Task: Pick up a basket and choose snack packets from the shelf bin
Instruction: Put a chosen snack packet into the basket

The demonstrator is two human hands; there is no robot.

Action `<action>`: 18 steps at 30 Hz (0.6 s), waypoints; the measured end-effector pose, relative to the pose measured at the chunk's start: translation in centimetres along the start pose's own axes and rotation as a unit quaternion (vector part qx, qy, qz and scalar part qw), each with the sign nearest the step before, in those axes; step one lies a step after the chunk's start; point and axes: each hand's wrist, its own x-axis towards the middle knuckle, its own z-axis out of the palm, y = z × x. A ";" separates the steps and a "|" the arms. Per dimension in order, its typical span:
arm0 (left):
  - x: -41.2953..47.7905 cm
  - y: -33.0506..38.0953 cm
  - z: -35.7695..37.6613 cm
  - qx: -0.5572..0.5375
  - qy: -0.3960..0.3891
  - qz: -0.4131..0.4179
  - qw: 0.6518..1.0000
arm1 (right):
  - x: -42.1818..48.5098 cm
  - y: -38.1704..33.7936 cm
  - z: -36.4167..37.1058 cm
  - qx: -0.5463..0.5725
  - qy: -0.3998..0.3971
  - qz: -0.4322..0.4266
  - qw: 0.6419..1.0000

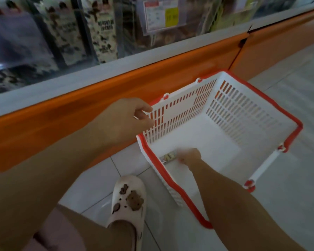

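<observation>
- A long display case [127, 91] with an orange front and a glass top runs across the upper part of the view. Behind the glass lie packed goods, too blurred to read.
- The floor [288, 205] is made of pale tiles.
- The basket [261, 109], white with a red rim, sits low just beside the orange front. Its white handle lies on the right rim.
- The left hand [127, 120] is at the far left corner of the basket, with thumb and fingers curled around the rim there.
- The right hand [189, 156] reaches inside the basket, near the left wall. It is blurred, and its curled fingers grasp a small packet [168, 157] low above the bottom.
- A white shoe [129, 200] with brown bear charms stands on the tiles, left of the basket.
- A price label [163, 15] hangs on the glass.
</observation>
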 end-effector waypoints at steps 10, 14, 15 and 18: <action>-2.8 1.2 -4.9 -0.027 0.030 0.033 0.999 | -10.9 -15.6 -4.7 0.056 -0.108 -0.136 0.983; -6.8 1.4 -11.0 -0.063 0.127 0.063 0.988 | -22.1 -23.1 -4.2 0.086 -0.196 -0.354 0.910; -8.1 1.0 -12.5 -0.072 0.149 0.063 0.984 | -25.2 -24.7 -3.8 0.097 -0.224 -0.396 0.885; -12.4 -1.3 -16.4 -0.086 0.207 0.051 0.973 | -33.3 -28.0 -1.9 0.082 -0.291 -0.501 0.811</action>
